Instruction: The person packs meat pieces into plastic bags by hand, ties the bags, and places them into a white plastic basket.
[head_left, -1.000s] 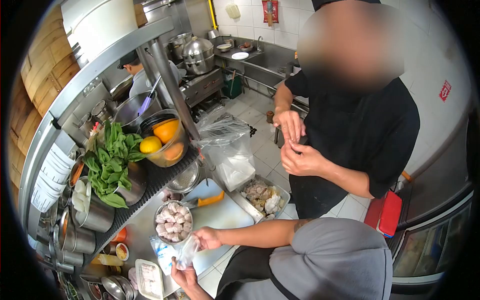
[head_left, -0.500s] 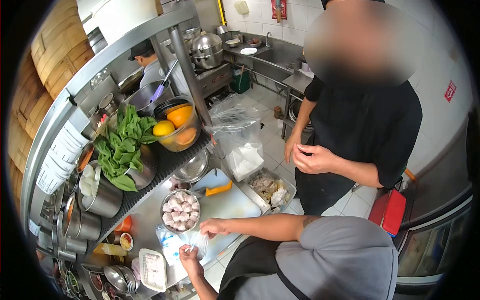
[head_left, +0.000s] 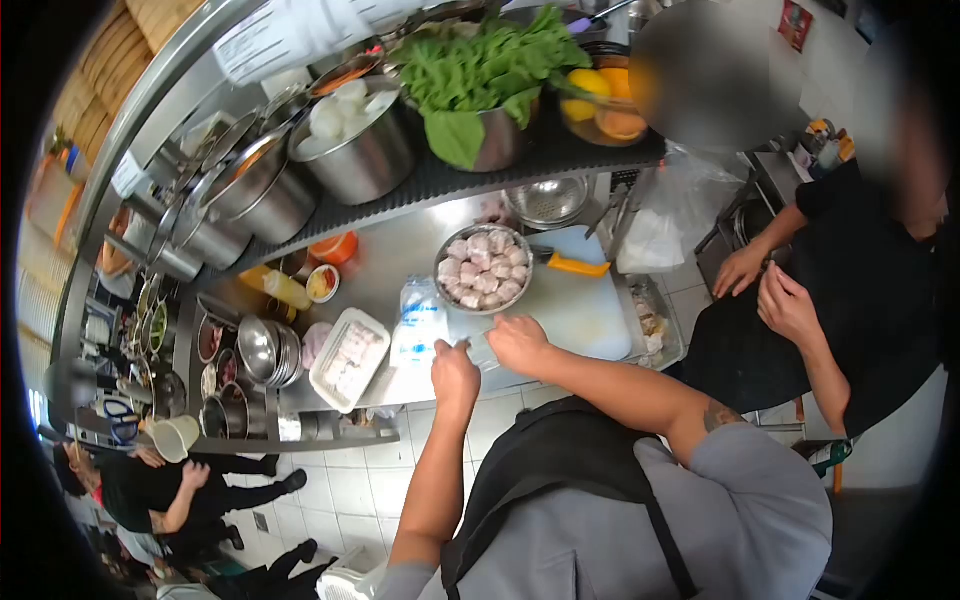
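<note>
Between my two hands a clear plastic bag (head_left: 482, 353) is stretched, hard to see against the counter edge. My left hand (head_left: 457, 372) is closed on one side of it, and my right hand (head_left: 517, 343) pinches the other. Just beyond them stands a metal bowl (head_left: 440, 290) filled with pale, wrapped-looking chunks of meat (head_left: 484, 268). A white plastic packet with blue print (head_left: 420, 325) lies left of the bowl. On the white cutting board (head_left: 585, 320) to the right rests a yellow-handled knife (head_left: 578, 266).
A white tray (head_left: 350, 360) and stacked metal bowls (head_left: 262, 350) stand on the left. Overhead, a shelf (head_left: 440, 190) carries pots, leafy greens (head_left: 490, 75) and a tub of oranges (head_left: 620, 122). A co-worker in black (head_left: 830, 270) stands at right; another person (head_left: 150, 490) is lower left.
My view has swung downward and left, bringing the floor and a person at lower left into sight. Both hands keep hold of the plastic bag, which now appears pulled between them.
</note>
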